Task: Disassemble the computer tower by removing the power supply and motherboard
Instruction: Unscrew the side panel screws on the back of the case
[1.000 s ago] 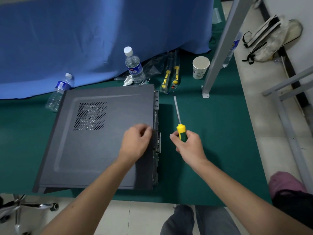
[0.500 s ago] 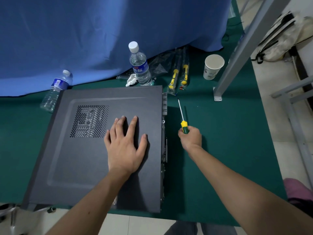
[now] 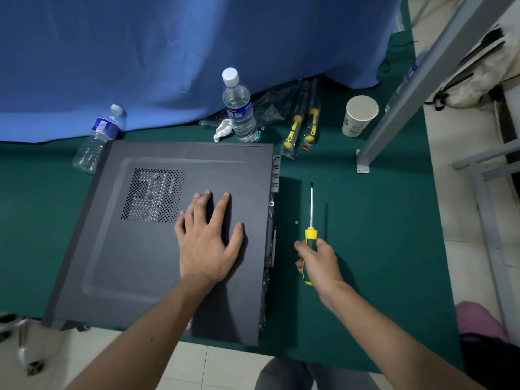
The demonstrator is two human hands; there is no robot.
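Note:
A dark grey computer tower (image 3: 118,249) lies on its side on the green table mat, its vented side panel facing up and closed. My left hand (image 3: 209,243) rests flat on that panel, fingers spread and straight. To the right of the case's rear edge, my right hand (image 3: 319,263) grips the yellow-and-green handle of a screwdriver (image 3: 311,212), whose shaft points away from me above the mat. A small screw (image 3: 296,222) lies on the mat beside the shaft. The power supply and motherboard are hidden inside the case.
Two water bottles (image 3: 239,108) (image 3: 98,139) stand and lie behind the case by a blue curtain (image 3: 168,52). Packaged screwdrivers (image 3: 302,128), a paper cup (image 3: 358,116) and a grey metal post (image 3: 394,108) are at the back right. The table's near edge runs under the case.
My left hand went from curled at the case's right edge to lying flat on the side panel. The right hand with the screwdriver stayed beside the case; the camera moved closer.

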